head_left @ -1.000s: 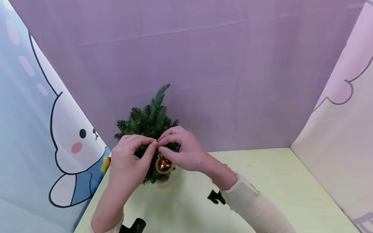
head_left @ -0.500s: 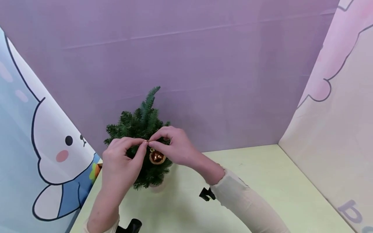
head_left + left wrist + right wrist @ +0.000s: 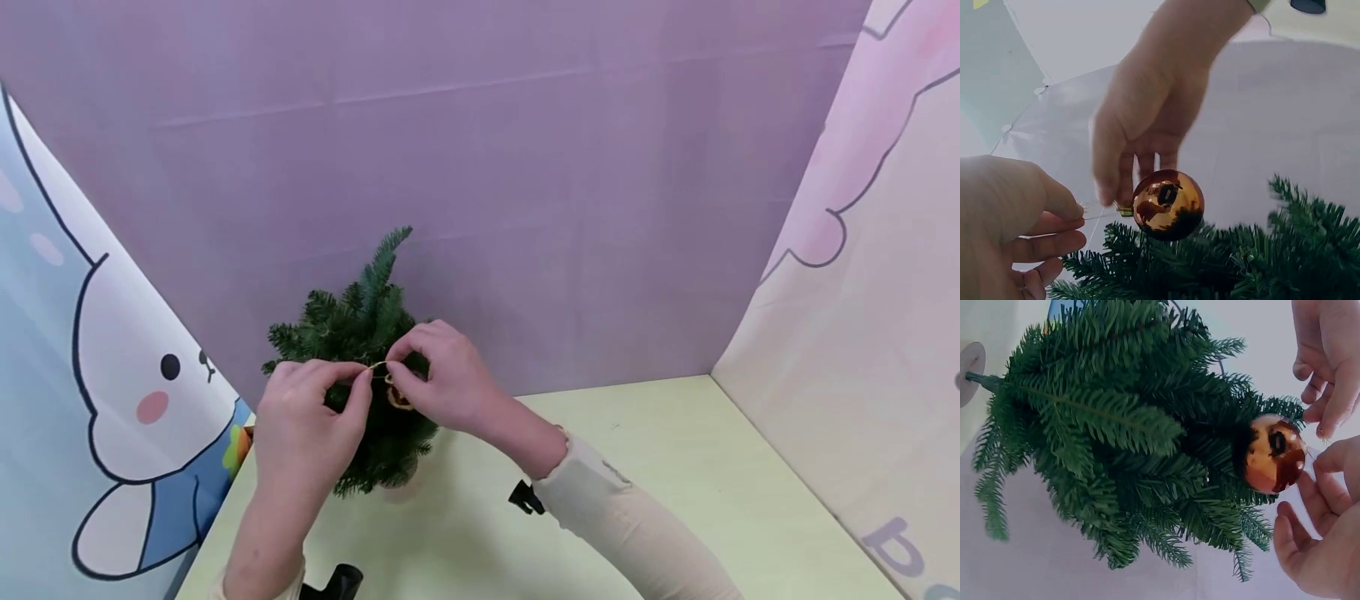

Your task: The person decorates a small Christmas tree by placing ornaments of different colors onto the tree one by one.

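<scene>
A shiny copper-gold Christmas bauble hangs in front of a small green artificial Christmas tree. Its thin gold cord stretches between both hands. My left hand pinches one end of the cord between thumb and index finger. The right hand pinches the cord's other end, close to the bauble's gold cap. In the head view the right fingers hide most of the bauble. The right wrist view shows the bauble against the tree's outer branches, with fingers of both hands beside its cap.
The tree stands on a round pale base on a light yellow-green table. Behind it hangs a purple cloth backdrop. A rabbit-print panel is at left, a pale printed panel at right. Black wrist mounts sit by the sleeves.
The head view has turned to the right. My fingertips have drawn slightly apart, so more of the cord shows between them. The right hand now covers more of the bauble.
</scene>
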`<act>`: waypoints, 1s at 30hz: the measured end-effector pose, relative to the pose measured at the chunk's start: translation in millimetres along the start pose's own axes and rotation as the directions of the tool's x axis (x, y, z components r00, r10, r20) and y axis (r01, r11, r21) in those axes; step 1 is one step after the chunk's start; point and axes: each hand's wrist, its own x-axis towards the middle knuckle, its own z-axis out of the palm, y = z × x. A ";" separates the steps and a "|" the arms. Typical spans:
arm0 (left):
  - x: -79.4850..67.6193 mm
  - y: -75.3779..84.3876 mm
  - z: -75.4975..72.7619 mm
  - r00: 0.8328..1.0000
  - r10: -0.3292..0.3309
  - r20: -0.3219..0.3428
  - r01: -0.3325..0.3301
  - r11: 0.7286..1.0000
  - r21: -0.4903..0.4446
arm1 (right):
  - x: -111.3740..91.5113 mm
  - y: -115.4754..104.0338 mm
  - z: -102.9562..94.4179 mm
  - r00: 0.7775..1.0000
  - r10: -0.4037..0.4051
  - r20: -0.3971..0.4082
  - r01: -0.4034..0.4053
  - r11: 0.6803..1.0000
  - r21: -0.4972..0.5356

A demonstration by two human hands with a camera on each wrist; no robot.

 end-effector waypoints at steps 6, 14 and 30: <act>-0.9 -2.8 -0.7 0.995 0.055 -0.083 -0.050 0.997 0.064 | 3.1 -5.1 1.7 0.998 -0.040 -0.057 0.040 0.999 -0.002; 2.9 -4.7 2.5 0.989 0.061 -0.138 -0.049 0.995 0.092 | 10.0 -12.5 0.5 0.992 0.012 -0.124 -0.011 1.000 0.011; 7.7 -6.2 15.3 0.981 0.129 -0.144 -0.100 0.977 0.190 | 15.3 -11.7 -0.7 0.978 0.182 -0.101 -0.167 0.976 0.141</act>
